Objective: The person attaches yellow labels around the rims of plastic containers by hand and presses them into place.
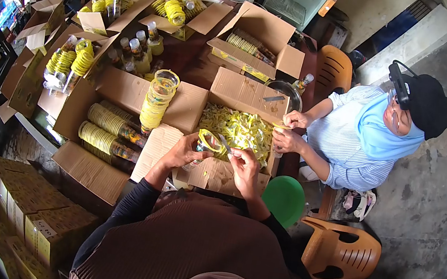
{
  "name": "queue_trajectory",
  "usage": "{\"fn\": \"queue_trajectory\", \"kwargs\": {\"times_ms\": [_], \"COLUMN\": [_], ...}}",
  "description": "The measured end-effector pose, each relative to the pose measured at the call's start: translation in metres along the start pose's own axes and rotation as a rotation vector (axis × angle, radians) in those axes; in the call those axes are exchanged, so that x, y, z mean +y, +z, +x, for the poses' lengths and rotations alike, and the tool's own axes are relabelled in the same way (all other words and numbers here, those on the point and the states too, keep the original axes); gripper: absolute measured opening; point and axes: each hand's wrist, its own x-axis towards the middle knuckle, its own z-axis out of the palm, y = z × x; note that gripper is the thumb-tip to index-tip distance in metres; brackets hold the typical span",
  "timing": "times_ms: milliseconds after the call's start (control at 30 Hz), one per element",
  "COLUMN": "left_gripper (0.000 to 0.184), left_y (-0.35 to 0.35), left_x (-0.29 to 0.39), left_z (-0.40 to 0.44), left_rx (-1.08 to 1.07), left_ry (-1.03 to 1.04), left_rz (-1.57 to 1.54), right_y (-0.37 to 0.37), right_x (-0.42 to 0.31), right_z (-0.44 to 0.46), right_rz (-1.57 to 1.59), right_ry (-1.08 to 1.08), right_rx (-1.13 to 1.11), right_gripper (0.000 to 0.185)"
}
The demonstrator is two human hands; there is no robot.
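Note:
My left hand (181, 152) is closed around a clear plastic cup (199, 148) with a yellow rim, tilted so its mouth faces up and right. Against that rim, my right hand (246, 169) pinches a thin grey blade-like tool (224, 142); its exact kind is unclear. Both hands are over the near side of a cardboard box (248, 93) full of yellow and white strips (239, 127). Just beyond my left hand rises a tall stack of yellow-rimmed cups (159, 99).
An open carton (76, 113) of cup stacks (109, 120) lies left. Bottles (136, 47) and more cartons (257, 24) of cups stand farther back. At right, a co-worker (350, 134) handles a yellow strip over the strip box. A green basin (283, 199) and orange chair (342, 253) are near right.

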Motion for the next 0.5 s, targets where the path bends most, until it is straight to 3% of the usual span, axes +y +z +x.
{"fn": "queue_trajectory", "kwargs": {"times_ms": [133,300,500], "left_gripper": [0.044,0.059,0.070], "left_y": [-0.003,0.000,-0.004], "left_x": [0.005,0.006,0.004], "left_z": [0.000,0.002,0.001], "left_rx": [-0.018,0.021,-0.084], "left_ry": [-0.009,0.158,0.030], "left_rz": [0.035,0.145,0.253], "right_y": [-0.022,-0.031,-0.030], "right_x": [-0.008,-0.018,-0.026], "right_z": [0.004,0.002,0.003], "right_rz": [-0.344,-0.600,-0.747], "right_ry": [-0.223,-0.394,-0.504], "right_rx": [-0.078,-0.134,-0.150], "right_gripper": [0.021,0.021,0.020]}}
